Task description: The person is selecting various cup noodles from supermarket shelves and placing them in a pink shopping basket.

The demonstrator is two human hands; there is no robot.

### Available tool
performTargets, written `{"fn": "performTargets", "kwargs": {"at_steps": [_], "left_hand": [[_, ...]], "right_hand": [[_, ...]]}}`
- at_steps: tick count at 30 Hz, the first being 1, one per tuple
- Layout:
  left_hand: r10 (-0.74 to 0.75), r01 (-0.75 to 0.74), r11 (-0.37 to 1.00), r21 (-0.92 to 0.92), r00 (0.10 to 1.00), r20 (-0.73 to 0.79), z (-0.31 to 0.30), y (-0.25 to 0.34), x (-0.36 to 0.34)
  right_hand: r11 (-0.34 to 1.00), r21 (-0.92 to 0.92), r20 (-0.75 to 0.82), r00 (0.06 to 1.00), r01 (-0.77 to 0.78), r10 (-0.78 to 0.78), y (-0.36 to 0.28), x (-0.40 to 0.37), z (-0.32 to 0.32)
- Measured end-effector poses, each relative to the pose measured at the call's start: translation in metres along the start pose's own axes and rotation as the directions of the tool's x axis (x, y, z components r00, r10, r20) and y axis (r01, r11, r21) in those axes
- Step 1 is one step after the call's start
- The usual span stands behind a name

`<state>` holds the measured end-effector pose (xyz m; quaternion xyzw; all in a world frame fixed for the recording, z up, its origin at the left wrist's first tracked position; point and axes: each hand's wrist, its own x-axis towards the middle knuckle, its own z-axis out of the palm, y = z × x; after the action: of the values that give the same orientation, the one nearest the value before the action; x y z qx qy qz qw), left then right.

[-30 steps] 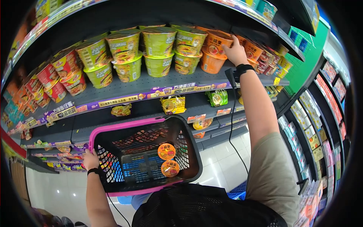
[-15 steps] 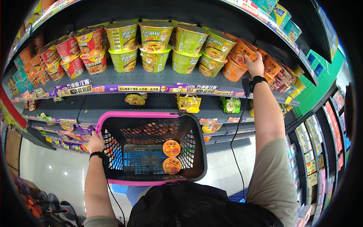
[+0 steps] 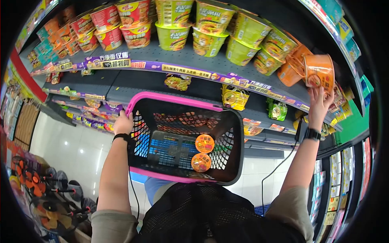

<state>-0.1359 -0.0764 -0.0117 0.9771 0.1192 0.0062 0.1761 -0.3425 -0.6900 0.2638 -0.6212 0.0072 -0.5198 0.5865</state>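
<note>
My left hand (image 3: 123, 123) is closed on the pink-rimmed edge of a black shopping basket (image 3: 237, 148), held in front of my body. Inside the basket are two instant noodle cups with orange lids, one (image 3: 205, 143) just above the other (image 3: 201, 162). At the right end of the shelf, my right hand (image 3: 320, 103) grips an orange instant noodle cup (image 3: 320, 67) from below, fingers on its side. Behind and left of that cup, another orange noodle cup (image 3: 289, 73) stands on the shelf (image 3: 150, 54).
Stacked green noodle cups (image 3: 210, 42) and red noodle cups (image 3: 109, 39) line the shelf. Bagged noodles, such as a yellow packet (image 3: 235, 97), lie on the shelf below. Fans (image 3: 52, 212) stand at lower left, and more shelving (image 3: 336, 186) is on the right.
My right hand has pulled an orange noodle cup away from its stack, outward to the right. The view has turned, so the shelf and basket appear shifted to the right.
</note>
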Motion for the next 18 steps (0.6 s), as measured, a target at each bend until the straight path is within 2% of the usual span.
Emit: {"fn": "performTargets", "kwargs": {"at_steps": [4, 6, 8, 9, 10, 12, 14, 18], "left_hand": [[-0.096, 0.086, 0.978, -0.192, 0.994, -0.044, 0.005, -0.007, 0.008], [-0.145, 0.135, 0.946, -0.294, 0.989, -0.013, 0.008, -0.012, 0.017], [-0.227, 0.236, 0.910, -0.341, 0.972, 0.066, 0.011, -0.017, 0.027], [-0.241, 0.264, 0.935, -0.236, 0.963, 0.121, 0.010, -0.016, 0.032], [-0.238, 0.263, 0.937, -0.230, 0.963, 0.129, 0.009, -0.014, 0.034], [-0.138, 0.169, 0.978, -0.124, 0.964, 0.225, 0.009, -0.013, 0.036], [-0.133, 0.154, 0.986, -0.061, 0.957, 0.258, 0.014, -0.017, 0.042], [-0.113, 0.118, 0.993, 0.002, 0.954, 0.278, 0.014, -0.017, 0.045]], "right_hand": [[0.990, 0.094, 0.063, 0.993, -0.107, 0.102, 0.002, -0.058, 0.006], [0.968, 0.171, 0.155, 0.975, -0.183, 0.157, 0.012, -0.081, 0.008], [0.949, 0.104, 0.180, 0.944, -0.297, 0.276, 0.006, -0.109, 0.034], [0.946, 0.036, 0.233, 0.923, -0.322, 0.305, 0.008, -0.121, 0.043], [0.939, -0.031, 0.284, 0.898, -0.343, 0.337, 0.012, -0.133, 0.049], [0.928, -0.101, 0.438, 0.822, -0.357, 0.364, 0.030, -0.152, 0.060], [0.917, -0.113, 0.557, 0.740, -0.383, 0.378, 0.056, -0.174, 0.073], [0.817, -0.259, 0.649, 0.534, -0.515, 0.542, 0.083, -0.214, 0.117]]}}
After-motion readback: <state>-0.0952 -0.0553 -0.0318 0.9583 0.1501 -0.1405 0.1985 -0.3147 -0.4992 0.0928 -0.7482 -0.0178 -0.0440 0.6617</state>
